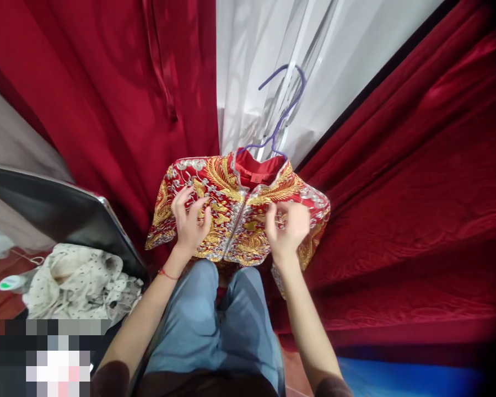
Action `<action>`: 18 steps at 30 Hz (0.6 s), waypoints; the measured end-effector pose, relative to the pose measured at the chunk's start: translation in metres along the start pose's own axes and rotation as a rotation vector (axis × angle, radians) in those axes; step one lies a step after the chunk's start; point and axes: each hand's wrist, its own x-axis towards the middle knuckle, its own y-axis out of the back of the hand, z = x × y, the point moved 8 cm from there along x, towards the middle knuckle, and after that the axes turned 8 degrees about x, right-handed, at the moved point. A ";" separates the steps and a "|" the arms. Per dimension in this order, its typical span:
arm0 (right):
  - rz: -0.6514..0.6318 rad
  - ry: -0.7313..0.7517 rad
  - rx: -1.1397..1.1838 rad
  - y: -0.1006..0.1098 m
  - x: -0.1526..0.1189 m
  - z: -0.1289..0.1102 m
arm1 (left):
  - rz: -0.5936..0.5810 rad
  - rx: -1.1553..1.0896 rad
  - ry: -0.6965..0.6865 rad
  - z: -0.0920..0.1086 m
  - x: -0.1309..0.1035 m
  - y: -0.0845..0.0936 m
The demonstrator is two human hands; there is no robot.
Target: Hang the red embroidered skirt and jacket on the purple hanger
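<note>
A red jacket (250, 223) with dense gold and silver embroidery lies in front of my knees, on a purple wire hanger (281, 118). Its stand collar is open at the neck, showing a red lining and a small label (257, 178). My left hand (190, 220) hovers over or rests lightly on the jacket's left chest, fingers apart and bent, holding nothing. Over the other chest panel, my right hand (287, 226) has its fingers curled toward the thumb in a pinch. Whatever may be between those fingertips is too small to make out.
Red curtains (400, 209) hang on both sides, with white drapery (252, 60) between them. At left stands a black chair (66, 204) with a spotted cloth (74, 281) heaped on it, beside a bottle (14, 283). Blue flooring (405, 377) shows at lower right.
</note>
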 end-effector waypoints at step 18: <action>-0.235 -0.333 0.154 -0.055 -0.018 -0.022 | -0.261 -0.161 -0.395 0.075 0.078 -0.004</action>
